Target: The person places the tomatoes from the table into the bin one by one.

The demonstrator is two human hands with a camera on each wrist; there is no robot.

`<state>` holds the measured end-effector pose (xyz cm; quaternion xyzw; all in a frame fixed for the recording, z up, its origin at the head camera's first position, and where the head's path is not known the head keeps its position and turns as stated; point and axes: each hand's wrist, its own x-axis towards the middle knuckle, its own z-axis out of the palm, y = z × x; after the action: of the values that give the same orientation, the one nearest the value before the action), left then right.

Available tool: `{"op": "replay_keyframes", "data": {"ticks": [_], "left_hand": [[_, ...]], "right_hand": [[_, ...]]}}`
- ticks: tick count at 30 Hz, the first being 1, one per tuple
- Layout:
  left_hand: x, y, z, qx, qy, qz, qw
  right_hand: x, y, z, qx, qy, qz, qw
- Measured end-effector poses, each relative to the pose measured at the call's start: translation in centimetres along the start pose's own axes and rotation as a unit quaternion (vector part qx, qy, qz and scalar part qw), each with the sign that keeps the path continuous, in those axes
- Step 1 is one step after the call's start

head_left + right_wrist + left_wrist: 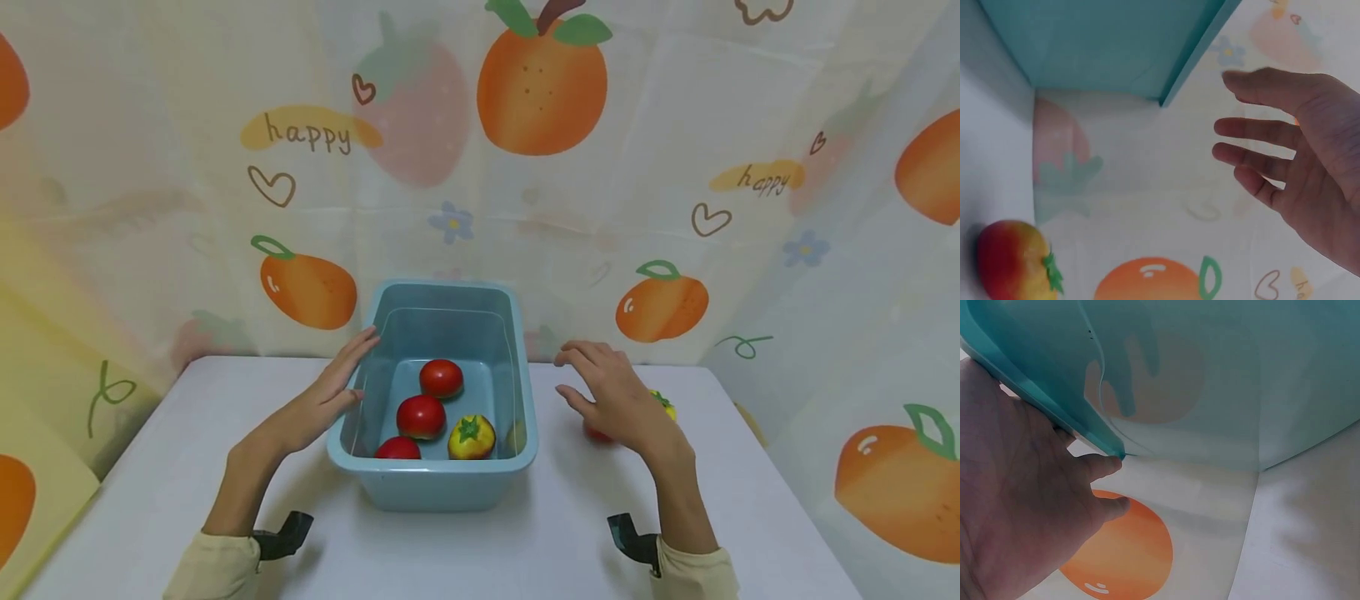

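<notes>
A blue plastic bin [431, 492] stands on the table, holding three red tomato-like fruits, one of them [421, 417] in the middle, and a yellow fruit [472, 437] with a green leafy top. My left hand [322, 404] lies along the bin's left rim, fingers extended against it; in the left wrist view the fingertips are right at the rim. To the bin's right, my right hand [618, 400] hovers with fingers loosely bent and nothing in them. Below it, red and yellow fruit [1013, 259] with a green top sits on the table, partly hidden by the hand in the head view.
The white table [585, 542] ends at the back against a curtain [660, 108] printed with oranges and strawberries. A yellow panel [45, 467] borders the left side. Each wrist carries a black camera mount, such as the right one [632, 542].
</notes>
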<state>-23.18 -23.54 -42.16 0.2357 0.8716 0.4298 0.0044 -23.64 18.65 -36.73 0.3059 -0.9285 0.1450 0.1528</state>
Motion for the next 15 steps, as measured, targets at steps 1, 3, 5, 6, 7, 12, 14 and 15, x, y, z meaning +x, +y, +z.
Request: {"op": "replay_keyframes", "data": {"ticks": [1,3,5,6,7,12,14,15], "left_hand": [[0.0,0.0,0.0,0.0,0.0,0.001,1.0],[0.0,0.1,0.0,0.0,0.0,0.002,1.0],[0.0,0.2,0.0,0.0,0.0,0.004,1.0],[0.0,0.2,0.0,0.0,0.0,0.004,1.0],[0.0,0.2,0.0,0.001,0.001,0.004,1.0],[0.0,0.0,0.0,0.0,0.001,0.003,1.0],[0.0,0.0,0.0,-0.001,0.001,0.002,1.0],[0.0,-0.1,0.0,0.0,0.001,0.003,1.0]], "right_hand": [[-0.2,0.4,0.1,0.0,-0.003,0.002,1.0],[-0.5,1.0,0.3,0.001,-0.009,0.008,0.9999],[-0.9,1.6,0.4,0.003,-0.012,0.015,0.9998],[-1.0,1.9,0.5,0.002,-0.013,0.018,0.9997],[-1.2,2.2,0.6,0.0,-0.015,0.019,0.9997],[-2.2,3.3,1.0,-0.012,-0.036,0.04,0.9985],[-2.5,3.7,1.3,-0.012,-0.051,0.054,0.9972],[-2.6,3.8,1.3,-0.011,-0.058,0.059,0.9965]]}}
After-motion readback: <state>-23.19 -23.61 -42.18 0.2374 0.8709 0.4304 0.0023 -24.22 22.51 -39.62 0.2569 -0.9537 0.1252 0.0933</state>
